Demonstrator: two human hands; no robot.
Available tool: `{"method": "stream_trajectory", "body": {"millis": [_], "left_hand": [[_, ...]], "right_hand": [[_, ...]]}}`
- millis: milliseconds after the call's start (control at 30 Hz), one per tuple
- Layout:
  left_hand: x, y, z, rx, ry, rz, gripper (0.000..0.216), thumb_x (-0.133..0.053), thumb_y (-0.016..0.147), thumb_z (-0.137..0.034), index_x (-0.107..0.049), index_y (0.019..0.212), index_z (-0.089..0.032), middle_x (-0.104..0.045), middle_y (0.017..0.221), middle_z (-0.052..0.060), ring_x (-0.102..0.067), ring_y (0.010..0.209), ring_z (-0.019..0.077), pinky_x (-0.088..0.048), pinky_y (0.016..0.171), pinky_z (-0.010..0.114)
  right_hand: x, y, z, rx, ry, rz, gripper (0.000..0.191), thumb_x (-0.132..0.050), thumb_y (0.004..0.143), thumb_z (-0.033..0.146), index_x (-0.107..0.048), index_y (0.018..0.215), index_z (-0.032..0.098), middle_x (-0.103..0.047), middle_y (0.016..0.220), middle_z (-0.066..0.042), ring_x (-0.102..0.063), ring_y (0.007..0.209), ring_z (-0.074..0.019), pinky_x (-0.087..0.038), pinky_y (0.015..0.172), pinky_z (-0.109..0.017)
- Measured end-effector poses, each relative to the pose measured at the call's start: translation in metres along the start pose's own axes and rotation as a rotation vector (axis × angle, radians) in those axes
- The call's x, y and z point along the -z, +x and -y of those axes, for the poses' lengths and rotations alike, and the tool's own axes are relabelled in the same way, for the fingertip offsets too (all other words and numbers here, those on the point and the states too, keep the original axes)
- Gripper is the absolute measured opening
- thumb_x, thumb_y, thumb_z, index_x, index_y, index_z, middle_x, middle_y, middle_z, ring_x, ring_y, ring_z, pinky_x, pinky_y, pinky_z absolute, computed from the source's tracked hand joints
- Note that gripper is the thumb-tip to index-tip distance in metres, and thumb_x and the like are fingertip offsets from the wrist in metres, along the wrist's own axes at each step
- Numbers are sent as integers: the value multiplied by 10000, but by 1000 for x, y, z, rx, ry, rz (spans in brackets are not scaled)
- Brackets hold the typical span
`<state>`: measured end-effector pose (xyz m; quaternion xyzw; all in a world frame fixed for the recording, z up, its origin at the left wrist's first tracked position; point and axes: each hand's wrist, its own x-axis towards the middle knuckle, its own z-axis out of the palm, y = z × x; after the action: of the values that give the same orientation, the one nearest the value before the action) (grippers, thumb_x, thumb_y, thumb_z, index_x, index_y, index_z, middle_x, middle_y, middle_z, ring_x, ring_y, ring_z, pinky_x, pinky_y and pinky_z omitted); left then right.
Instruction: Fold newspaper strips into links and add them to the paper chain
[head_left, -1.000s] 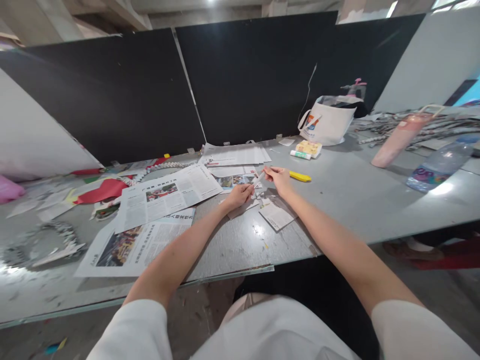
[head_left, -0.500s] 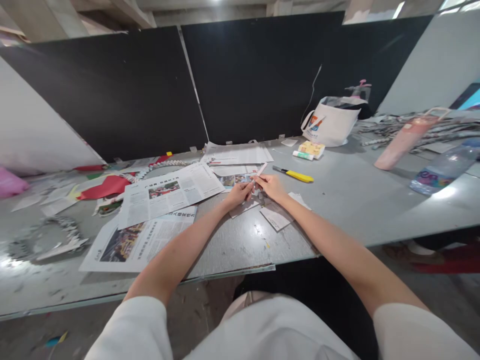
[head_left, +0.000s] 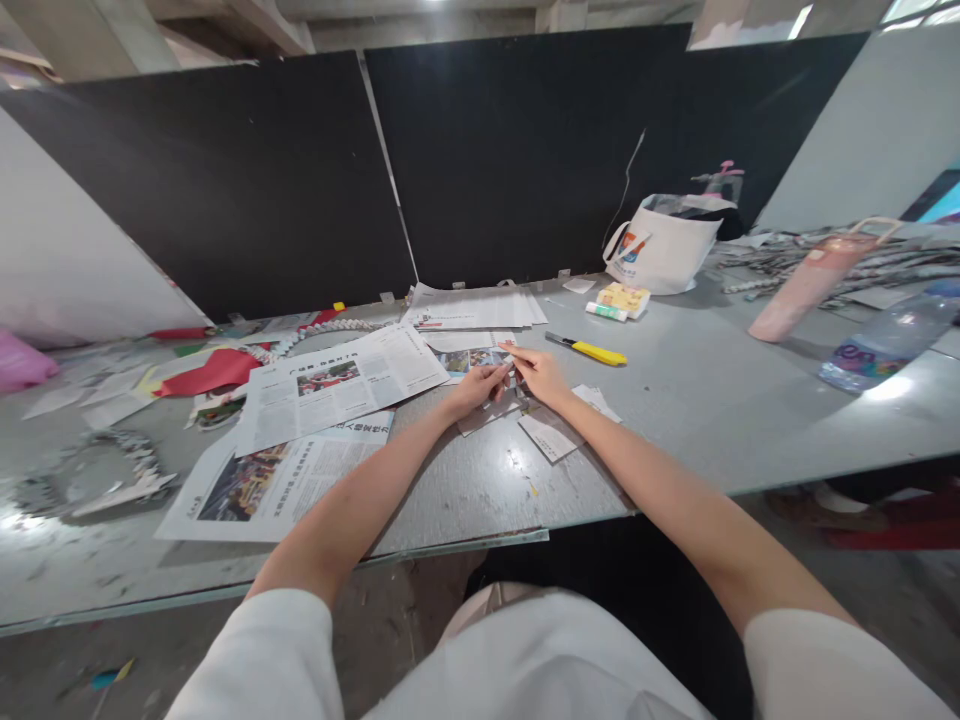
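My left hand (head_left: 480, 388) and my right hand (head_left: 541, 378) meet over the table, fingertips nearly touching. Between them they pinch a narrow folded paper strip (head_left: 517, 380), mostly hidden by the fingers. The right index finger stretches out toward the left while its other fingers curl in. Under the hands lies a cut piece of newspaper (head_left: 480, 418), and more cut pieces (head_left: 553, 437) rest beside the right wrist. A yellow utility knife (head_left: 596, 352) lies beyond the right hand.
Newspaper sheets (head_left: 345, 385) spread to the left, near red paper (head_left: 214, 372) and a braided paper ring (head_left: 142, 465). At the back right stand a white bag (head_left: 664, 245), a glue stick (head_left: 606, 312), a pink bottle (head_left: 810, 285) and a clear water bottle (head_left: 885, 340).
The pale strip that stuck up beyond my fingers has dropped out of sight among them. My right index finger now reaches farther out over the left fingertips.
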<state>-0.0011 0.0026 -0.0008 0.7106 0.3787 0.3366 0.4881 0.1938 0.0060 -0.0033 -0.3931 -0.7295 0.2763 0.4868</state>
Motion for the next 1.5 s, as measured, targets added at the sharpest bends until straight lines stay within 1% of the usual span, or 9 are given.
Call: {"method": "stream_trajectory", "body": {"millis": [100, 233, 400, 500, 600, 767, 867, 1200, 1500], "left_hand": [[2, 2, 2, 2, -56, 28, 492, -490, 1037, -572, -630, 793, -168, -628, 636, 39, -568, 615, 144, -443, 658, 269], [3, 1, 0, 3, -108, 51, 508, -400, 1079, -521, -631, 801, -163, -640, 658, 61, -591, 644, 159, -476, 724, 296], [2, -5, -6, -4, -112, 81, 480, -567, 1005, -609, -657, 825, -173, -633, 667, 39, -566, 635, 149, -444, 651, 271], [1, -7, -8, -6, -110, 70, 477, -598, 976, -633, -648, 849, -176, -611, 663, 19, -517, 594, 127, -396, 585, 252], [1, -7, -8, 2, -103, 57, 485, -602, 963, -655, -633, 883, -178, -594, 666, 0, -449, 544, 104, -324, 522, 244], [2, -7, -9, 11, -69, 70, 522, -611, 947, -688, -644, 890, -170, -606, 678, 6, -453, 552, 102, -309, 509, 239], [2, -7, -9, 17, -47, 74, 528, -612, 940, -695, -659, 911, -170, -613, 680, 8, -441, 542, 107, -293, 490, 246], [1, -8, -11, 25, -33, 45, 492, -648, 930, -656, -695, 913, -167, -624, 671, 12, -472, 564, 118, -333, 511, 242], [2, 4, 6, -11, -124, -178, 528, -596, 944, -700, -641, 909, -175, -608, 698, 7, -474, 569, 108, -364, 546, 252]], "right_hand": [[1, 0, -1, 89, -42, 67, 465, -459, 987, 252, -796, 1305, 218, -776, 905, -66, -666, 761, -205, -526, 815, -324], [3, 0, -2, 108, -117, 75, 489, -431, 976, 180, -804, 1289, 219, -772, 943, -76, -691, 838, -215, -537, 851, -324], [2, 0, -2, 154, -172, 66, 437, -474, 979, 189, -826, 1236, 236, -780, 1092, -101, -699, 990, -255, -522, 959, -378], [1, 0, 1, 93, -119, 53, 400, -515, 987, 269, -803, 1262, 233, -783, 1039, -94, -688, 899, -245, -530, 889, -370], [2, 1, 4, -74, 68, -10, 413, -518, 1023, 457, -758, 1256, 215, -751, 862, -52, -639, 706, -199, -519, 722, -323], [4, 1, 5, -184, 186, -25, 596, -523, 977, 744, -637, 736, 212, -572, 595, 4, -468, 500, -138, -372, 520, -293], [5, 2, 5, -187, 181, 1, 606, -588, 937, 761, -578, 666, 219, -528, 555, 17, -432, 487, -131, -335, 509, -296], [8, 5, 4, -112, 85, -25, 597, -604, 904, 771, -630, 701, 210, -589, 613, -7, -489, 583, -158, -388, 584, -294], [8, 2, 6, -94, 33, -33, 532, -584, 966, 689, -622, 723, 218, -577, 593, -1, -481, 557, -158, -381, 573, -299]]}}
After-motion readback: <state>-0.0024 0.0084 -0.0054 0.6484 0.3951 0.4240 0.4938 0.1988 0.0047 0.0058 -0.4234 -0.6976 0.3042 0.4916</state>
